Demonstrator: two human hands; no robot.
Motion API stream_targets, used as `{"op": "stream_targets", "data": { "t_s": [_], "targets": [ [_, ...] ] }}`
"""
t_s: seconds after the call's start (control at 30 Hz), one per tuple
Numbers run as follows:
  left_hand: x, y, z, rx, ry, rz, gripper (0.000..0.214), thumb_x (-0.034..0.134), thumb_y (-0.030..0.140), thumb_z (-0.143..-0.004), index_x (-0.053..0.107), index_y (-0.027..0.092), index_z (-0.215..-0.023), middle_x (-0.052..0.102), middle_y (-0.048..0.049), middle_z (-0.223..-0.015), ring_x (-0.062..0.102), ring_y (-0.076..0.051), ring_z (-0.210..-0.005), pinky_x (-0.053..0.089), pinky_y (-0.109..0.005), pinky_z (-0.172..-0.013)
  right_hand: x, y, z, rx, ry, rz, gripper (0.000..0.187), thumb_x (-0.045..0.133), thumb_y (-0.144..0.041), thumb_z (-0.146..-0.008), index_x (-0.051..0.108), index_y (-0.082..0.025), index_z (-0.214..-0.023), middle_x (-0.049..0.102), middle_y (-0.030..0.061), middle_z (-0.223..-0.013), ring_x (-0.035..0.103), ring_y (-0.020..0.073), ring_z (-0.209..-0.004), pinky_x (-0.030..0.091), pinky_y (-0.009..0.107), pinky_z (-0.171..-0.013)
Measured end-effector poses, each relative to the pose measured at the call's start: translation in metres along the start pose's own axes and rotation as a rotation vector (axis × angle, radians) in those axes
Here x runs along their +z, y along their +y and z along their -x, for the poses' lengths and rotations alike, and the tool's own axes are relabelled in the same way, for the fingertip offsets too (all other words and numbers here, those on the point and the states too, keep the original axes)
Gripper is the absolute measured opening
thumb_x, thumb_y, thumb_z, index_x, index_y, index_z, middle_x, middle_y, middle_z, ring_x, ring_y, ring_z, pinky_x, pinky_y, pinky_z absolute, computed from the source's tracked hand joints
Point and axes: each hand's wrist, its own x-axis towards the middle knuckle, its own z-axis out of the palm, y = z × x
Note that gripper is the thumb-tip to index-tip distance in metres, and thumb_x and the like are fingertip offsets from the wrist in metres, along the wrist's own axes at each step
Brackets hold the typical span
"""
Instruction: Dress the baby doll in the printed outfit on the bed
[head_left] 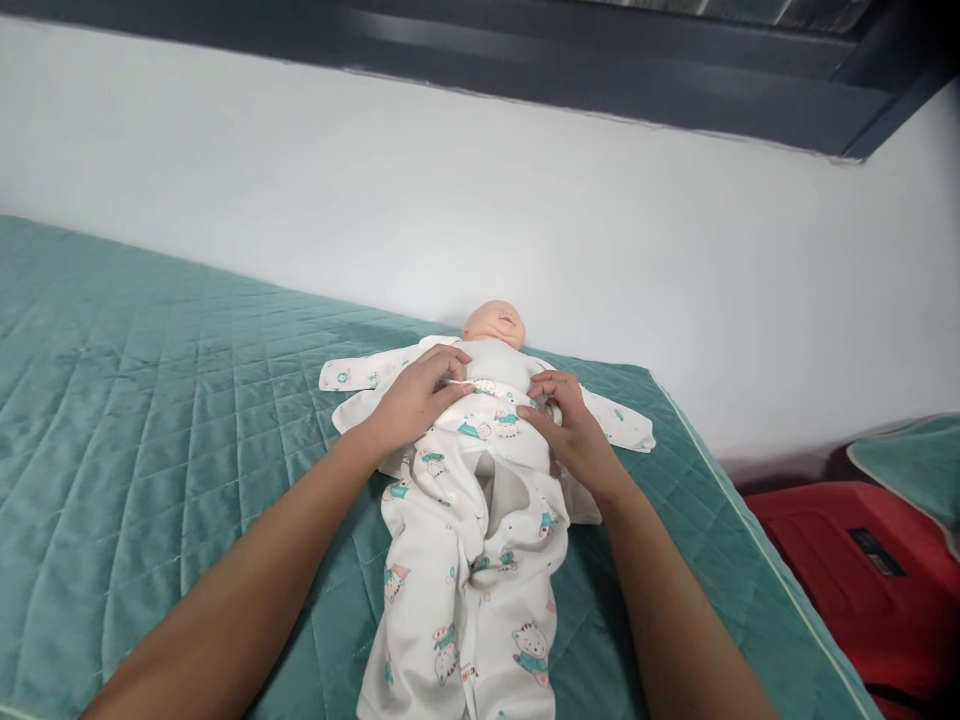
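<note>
A baby doll (pixel 496 327) lies on its back on a teal quilted mattress (pixel 150 400), its head toward the wall. It wears a white sleepsuit (pixel 465 580) printed with small bears, the front partly undone over the chest. My left hand (pixel 420 395) rests on the doll's chest at the left, fingers pinching the suit's edge. My right hand (pixel 566 425) lies on the doll's right side, fingers curled on the cloth there. The sleeves are spread out to both sides.
A white wall (pixel 675 250) runs behind the mattress, with a dark window frame (pixel 600 60) above. A red case (pixel 862 570) sits off the mattress's right edge, and a teal cushion (pixel 915 460) lies beyond it.
</note>
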Motion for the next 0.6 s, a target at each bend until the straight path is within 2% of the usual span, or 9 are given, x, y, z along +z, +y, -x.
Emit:
{"op": "stream_targets", "data": {
  "t_s": [0.17, 0.23, 0.3, 0.37, 0.43, 0.5, 0.6],
  "targets": [
    [0.003, 0.001, -0.004, -0.016, 0.01, -0.05, 0.012, 0.051, 0.03, -0.091, 0.05, 0.021, -0.083, 0.064, -0.006, -0.109, 0.058, -0.02, -0.103, 0.043, -0.032, -0.087, -0.004, -0.003, -0.003, -0.042, -0.069, 0.038, 0.018, 0.062, -0.037, -0.088, 0.052, -0.023, -0.082, 0.047, 0.0078, -0.12, 0.042, 0.0241, -0.126, 0.034, 0.039, -0.105],
    [0.005, -0.001, -0.01, -0.04, 0.017, -0.086, 0.014, 0.049, 0.032, -0.092, 0.049, 0.021, -0.083, 0.065, -0.0034, -0.097, 0.058, -0.019, -0.091, 0.042, -0.032, -0.081, -0.005, -0.003, -0.009, -0.075, -0.087, 0.046, 0.02, 0.059, -0.038, -0.091, 0.052, -0.023, -0.079, 0.051, 0.0073, -0.117, 0.047, 0.0232, -0.12, 0.037, 0.036, -0.1],
    [0.007, -0.004, -0.02, -0.061, 0.034, -0.129, 0.016, 0.048, 0.034, -0.092, 0.048, 0.021, -0.081, 0.062, -0.0004, -0.082, 0.056, -0.017, -0.077, 0.04, -0.03, -0.072, -0.005, -0.002, -0.018, -0.057, -0.086, 0.086, 0.021, 0.056, -0.039, -0.092, 0.052, -0.023, -0.078, 0.058, 0.0052, -0.107, 0.054, 0.0211, -0.102, 0.041, 0.034, -0.088],
    [0.007, -0.01, -0.033, -0.099, 0.047, -0.151, 0.018, 0.049, 0.035, -0.091, 0.048, 0.021, -0.08, 0.058, 0.0014, -0.073, 0.052, -0.016, -0.07, 0.037, -0.029, -0.066, -0.002, 0.002, -0.031, 0.019, -0.044, 0.147, 0.024, 0.055, -0.042, -0.091, 0.053, -0.023, -0.077, 0.059, 0.0015, -0.086, 0.053, 0.0183, -0.08, 0.04, 0.032, -0.074],
    [0.007, -0.018, -0.047, -0.151, 0.024, -0.104, 0.019, 0.051, 0.036, -0.089, 0.049, 0.02, -0.078, 0.057, 0.0016, -0.072, 0.051, -0.016, -0.07, 0.036, -0.028, -0.066, 0.003, 0.01, -0.042, 0.121, 0.034, 0.15, 0.028, 0.055, -0.045, -0.09, 0.052, -0.023, -0.074, 0.051, -0.0025, -0.068, 0.045, 0.0156, -0.065, 0.035, 0.03, -0.064],
    [0.007, -0.027, -0.057, -0.21, -0.057, 0.022, 0.02, 0.055, 0.037, -0.086, 0.049, 0.02, -0.076, 0.057, 0.0016, -0.073, 0.052, -0.016, -0.071, 0.037, -0.028, -0.067, 0.01, 0.019, -0.05, 0.206, 0.107, 0.053, 0.033, 0.057, -0.048, -0.088, 0.049, -0.022, -0.069, 0.042, -0.0048, -0.06, 0.038, 0.0136, -0.059, 0.031, 0.028, -0.059],
    [0.006, -0.037, -0.065, -0.283, -0.162, 0.185, 0.023, 0.06, 0.039, -0.081, 0.05, 0.019, -0.075, 0.056, 0.0025, -0.07, 0.051, -0.014, -0.068, 0.036, -0.026, -0.064, 0.017, 0.032, -0.051, 0.311, 0.15, -0.177, 0.035, 0.065, -0.052, -0.081, 0.05, -0.022, -0.071, 0.042, -0.0064, -0.058, 0.036, 0.0118, -0.055, 0.03, 0.026, -0.055]
  ]
}}
